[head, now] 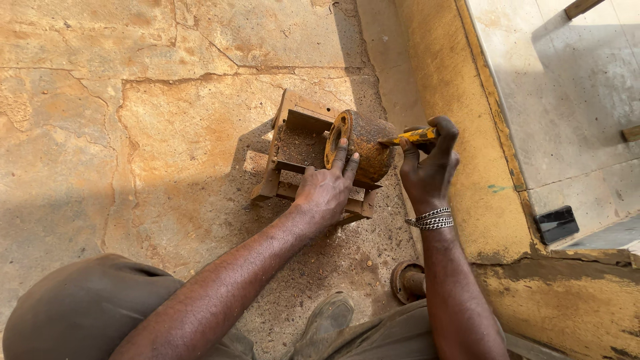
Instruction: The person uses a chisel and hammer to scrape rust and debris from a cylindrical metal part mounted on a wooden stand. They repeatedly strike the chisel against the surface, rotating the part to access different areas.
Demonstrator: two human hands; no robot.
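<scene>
Cracked, dusty concrete floor under rusty cylinder, left hand flat on it, right hand grip clamped on yellow tool.

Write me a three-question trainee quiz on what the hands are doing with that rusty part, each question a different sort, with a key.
1. True or false: the left hand rests on the rusty cylinder and the metal frame under it.
2. Multiple choice: the right hand holds
A. a hammer
B. a yellow-handled tool
C. a paintbrush
3. Fill in: the tip of the tool meets the ______ of the cylinder, not its flanged end face.

Key
1. True
2. B
3. Side (the rough rusted wall facing the right hand)

The second rusty flanged piece on the ground near the shoe is untouched.
</scene>
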